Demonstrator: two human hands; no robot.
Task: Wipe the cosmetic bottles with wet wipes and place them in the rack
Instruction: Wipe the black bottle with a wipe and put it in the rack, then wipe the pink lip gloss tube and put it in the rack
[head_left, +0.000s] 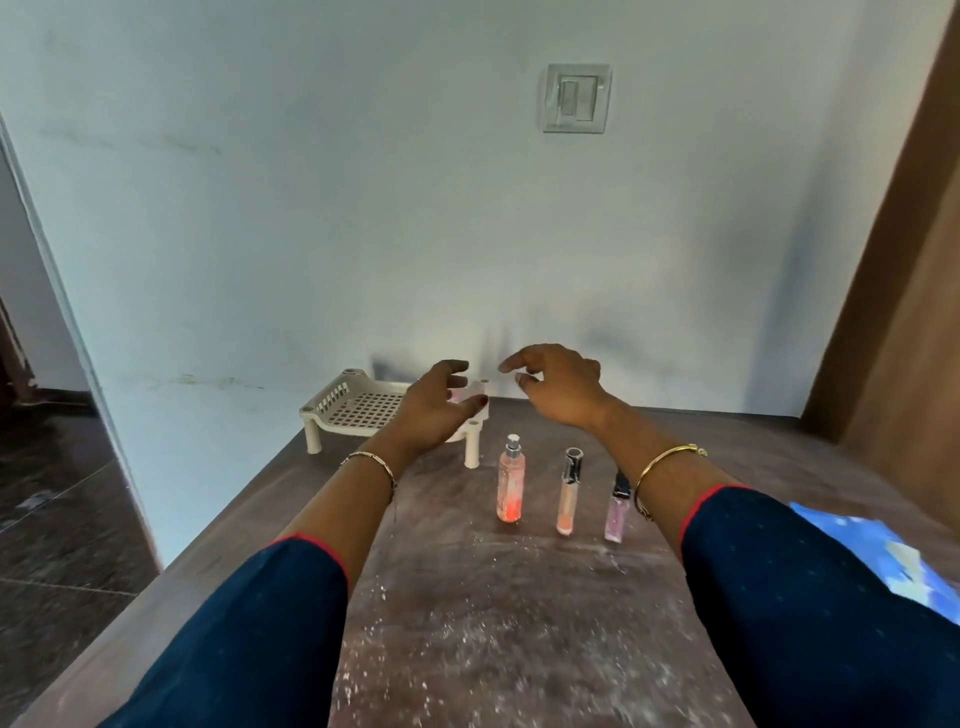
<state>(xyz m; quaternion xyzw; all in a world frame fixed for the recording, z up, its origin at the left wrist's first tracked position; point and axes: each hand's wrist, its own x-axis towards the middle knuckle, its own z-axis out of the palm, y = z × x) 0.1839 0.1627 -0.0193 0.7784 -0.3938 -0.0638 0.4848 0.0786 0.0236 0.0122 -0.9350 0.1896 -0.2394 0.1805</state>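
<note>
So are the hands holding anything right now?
The right hand holds nothing. The left hand is over the rack; a pink thing shows between its fingers and thumb, but whether it grips it cannot be told.

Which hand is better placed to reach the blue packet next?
Probably the right hand: the blue packet lies at the right edge of the table, beside that arm. The left hand hovers over the rack, on the opposite side.
</note>
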